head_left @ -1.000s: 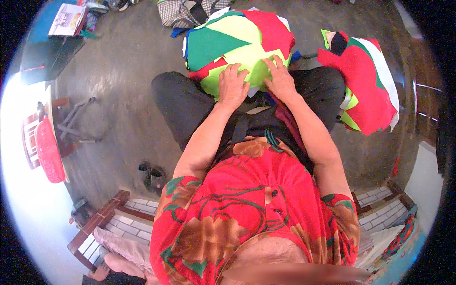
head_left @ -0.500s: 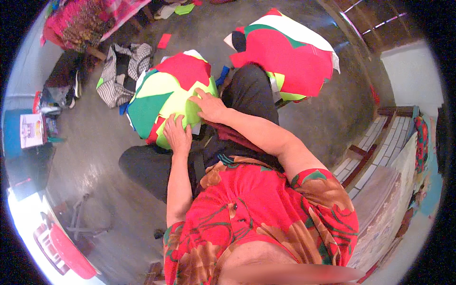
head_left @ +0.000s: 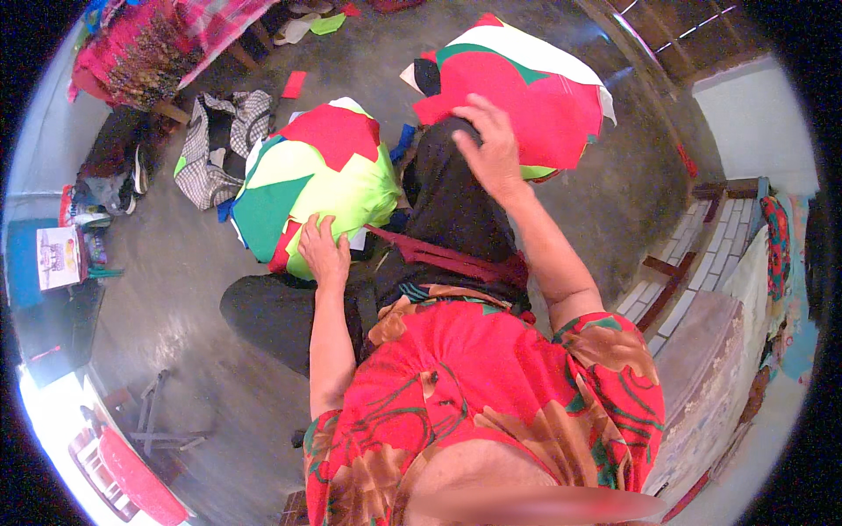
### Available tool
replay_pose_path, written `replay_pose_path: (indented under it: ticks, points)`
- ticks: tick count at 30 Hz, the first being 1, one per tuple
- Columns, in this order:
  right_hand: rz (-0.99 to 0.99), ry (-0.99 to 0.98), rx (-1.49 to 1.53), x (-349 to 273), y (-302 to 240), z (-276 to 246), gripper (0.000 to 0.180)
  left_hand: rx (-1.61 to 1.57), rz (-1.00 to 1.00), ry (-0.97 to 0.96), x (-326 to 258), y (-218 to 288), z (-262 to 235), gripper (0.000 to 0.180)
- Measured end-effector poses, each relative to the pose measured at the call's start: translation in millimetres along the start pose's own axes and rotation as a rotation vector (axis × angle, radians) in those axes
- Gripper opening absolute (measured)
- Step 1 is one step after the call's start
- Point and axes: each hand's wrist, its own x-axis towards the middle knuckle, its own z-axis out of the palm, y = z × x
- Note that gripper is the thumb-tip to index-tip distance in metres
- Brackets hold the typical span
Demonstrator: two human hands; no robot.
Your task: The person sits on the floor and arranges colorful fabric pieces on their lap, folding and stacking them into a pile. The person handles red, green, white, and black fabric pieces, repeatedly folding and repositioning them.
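A heap of cut fabric pieces (head_left: 263, 206) in yellow-green, green, red and white lies on the floor in front of me. My left hand (head_left: 324, 252) rests on its near edge, fingers apart and touching the yellow-green cloth (head_left: 351, 188). Raised over my bent knee, my right hand (head_left: 493, 149) is open with nothing in it. Just beyond it sits a second heap, topped by a large red fabric piece (head_left: 553, 114) with a white strip (head_left: 535, 48) and a green edge. Whether my fingertips touch that red piece cannot be told.
Left of the near heap lies a striped cloth bag (head_left: 206, 149). A small red scrap (head_left: 294, 84) and a blue scrap (head_left: 403, 140) are on the floor. A folding stand (head_left: 158, 421) and red chair (head_left: 136, 473) stand at lower left; a wooden frame (head_left: 675, 272) is at right.
My right hand has left the near heap and moved up and right toward the red-topped heap. The left hand stays on the near heap. The view has shifted slightly.
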Motion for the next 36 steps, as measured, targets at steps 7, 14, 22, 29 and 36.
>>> replay_pose_path:
  ticks: [7,14,22,29,36]
  points:
    - [0.206,-0.029,-0.327,-20,68,-29,0.051,-0.005,-0.009,-0.006,1,-1,1,0.046]
    - [0.164,-0.046,-0.360,-14,74,-24,0.058,-0.016,-0.003,0.003,1,-2,0,0.046]
    - [0.082,-0.047,-0.455,-12,74,-15,0.040,-0.043,-0.040,0.007,1,2,-5,0.046]
    - [0.029,0.000,-0.376,-4,80,-15,0.026,-0.056,-0.047,-0.008,-1,-1,-5,0.048]
    - [0.103,0.187,-0.239,29,61,-34,0.019,-0.064,-0.072,0.013,1,0,-2,0.046]
